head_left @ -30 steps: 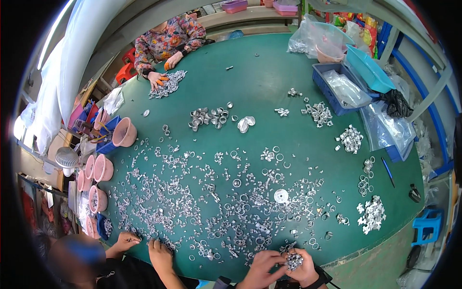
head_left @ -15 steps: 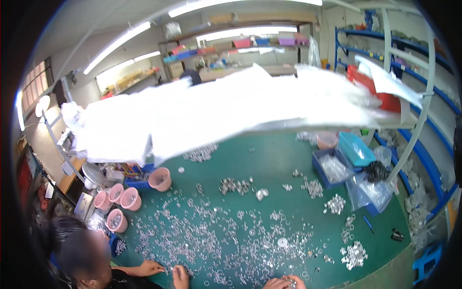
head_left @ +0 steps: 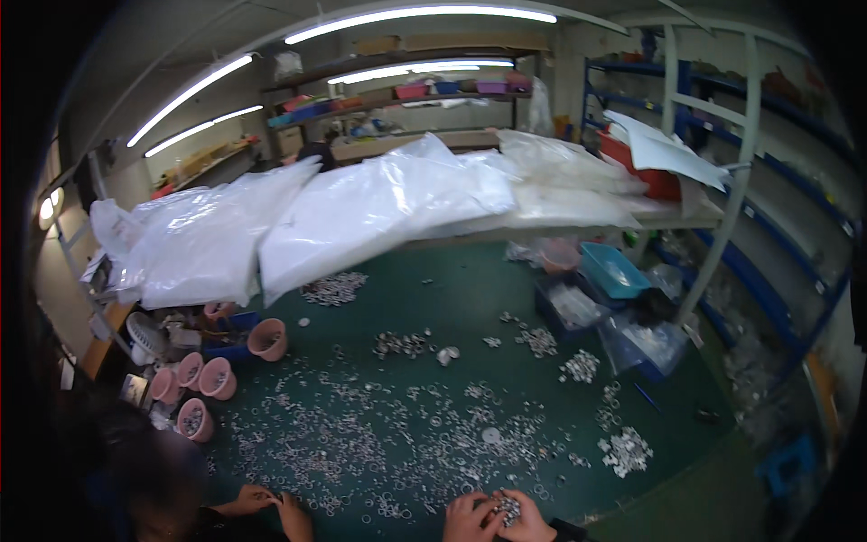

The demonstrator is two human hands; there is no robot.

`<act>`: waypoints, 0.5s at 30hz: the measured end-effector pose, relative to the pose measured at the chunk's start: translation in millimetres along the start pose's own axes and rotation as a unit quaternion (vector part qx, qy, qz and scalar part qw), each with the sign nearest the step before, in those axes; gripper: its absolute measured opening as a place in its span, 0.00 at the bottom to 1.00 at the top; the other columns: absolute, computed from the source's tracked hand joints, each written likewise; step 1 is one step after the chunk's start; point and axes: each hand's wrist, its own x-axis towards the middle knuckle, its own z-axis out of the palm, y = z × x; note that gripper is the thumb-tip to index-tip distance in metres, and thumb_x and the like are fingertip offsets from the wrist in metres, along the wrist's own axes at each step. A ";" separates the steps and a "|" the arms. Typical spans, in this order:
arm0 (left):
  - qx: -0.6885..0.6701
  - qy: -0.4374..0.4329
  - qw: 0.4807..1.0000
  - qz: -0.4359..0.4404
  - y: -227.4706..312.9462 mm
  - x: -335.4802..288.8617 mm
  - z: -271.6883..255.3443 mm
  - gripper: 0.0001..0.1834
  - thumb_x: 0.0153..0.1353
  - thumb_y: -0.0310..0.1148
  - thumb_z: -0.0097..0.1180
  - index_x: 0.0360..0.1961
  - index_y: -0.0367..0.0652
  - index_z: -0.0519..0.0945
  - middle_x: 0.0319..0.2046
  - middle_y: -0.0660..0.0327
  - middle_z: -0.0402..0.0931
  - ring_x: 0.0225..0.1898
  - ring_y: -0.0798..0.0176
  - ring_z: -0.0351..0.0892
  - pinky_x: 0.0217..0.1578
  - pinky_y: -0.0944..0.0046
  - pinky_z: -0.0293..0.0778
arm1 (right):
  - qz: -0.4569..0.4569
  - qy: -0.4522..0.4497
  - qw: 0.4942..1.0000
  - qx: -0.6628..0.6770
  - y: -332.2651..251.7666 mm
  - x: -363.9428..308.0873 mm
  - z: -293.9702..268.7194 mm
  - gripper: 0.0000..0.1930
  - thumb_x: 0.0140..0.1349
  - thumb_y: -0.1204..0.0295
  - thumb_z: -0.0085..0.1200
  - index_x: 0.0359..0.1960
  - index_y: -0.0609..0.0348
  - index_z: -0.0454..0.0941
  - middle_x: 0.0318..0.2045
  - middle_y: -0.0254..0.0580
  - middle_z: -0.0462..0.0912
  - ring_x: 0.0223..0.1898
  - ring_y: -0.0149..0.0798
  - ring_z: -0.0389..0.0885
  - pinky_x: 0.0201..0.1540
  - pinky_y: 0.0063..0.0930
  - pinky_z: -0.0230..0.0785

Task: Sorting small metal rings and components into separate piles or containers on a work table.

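At the front edge of the green table, my right hand [head_left: 527, 518] is cupped around a handful of small silvery metal parts [head_left: 508, 511]. My left hand [head_left: 471, 518] meets it from the left, its bent fingers at the edge of that handful. Whatever its fingertips grip is too small to make out. Just beyond both hands, many loose metal rings and little parts [head_left: 388, 443] lie scattered over the table [head_left: 433, 280]. A pale round disc [head_left: 490, 435] rests among them.
A co-worker's hands [head_left: 256, 499] are at the table's front left. Pink cups [head_left: 218, 379] of parts stand along the left side. Heaps of metal parts [head_left: 625, 452], a blue pen [head_left: 647, 397] and bins [head_left: 614, 271] are on the right. Plastic bags [head_left: 388, 194] cover an overhead shelf.
The whole view has shifted, so the table sits further left and the picture is darker. More of my two hands shows, with the metal parts now visible in the right one.
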 end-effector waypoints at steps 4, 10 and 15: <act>-0.038 -0.015 0.999 -0.019 9.3 -1.3 5.1 0.14 0.45 0.30 0.51 0.36 0.42 0.73 0.37 0.53 0.67 0.39 0.50 0.64 0.41 0.58 0.61 | 0.013 0.016 1.000 -0.013 -8.0 14.6 -35.2 0.10 0.54 0.66 0.40 0.25 0.59 0.69 0.22 0.42 0.71 0.25 0.39 0.71 0.27 0.31 0.66; -0.217 -0.060 0.973 -0.054 21.0 5.5 17.8 0.15 0.47 0.31 0.52 0.38 0.39 0.71 0.40 0.52 0.67 0.39 0.50 0.68 0.39 0.61 0.65 | -0.019 -0.009 0.996 0.090 -28.3 -5.4 -69.3 0.09 0.52 0.68 0.43 0.24 0.61 0.68 0.24 0.43 0.70 0.26 0.38 0.69 0.24 0.25 0.64; -0.199 -0.067 0.976 -0.053 27.0 21.9 19.8 0.14 0.50 0.31 0.51 0.39 0.39 0.70 0.36 0.53 0.69 0.38 0.58 0.70 0.37 0.65 0.67 | -0.072 0.016 0.988 0.137 -46.5 -44.7 -65.9 0.07 0.50 0.69 0.44 0.21 0.59 0.69 0.23 0.40 0.67 0.26 0.34 0.66 0.20 0.20 0.58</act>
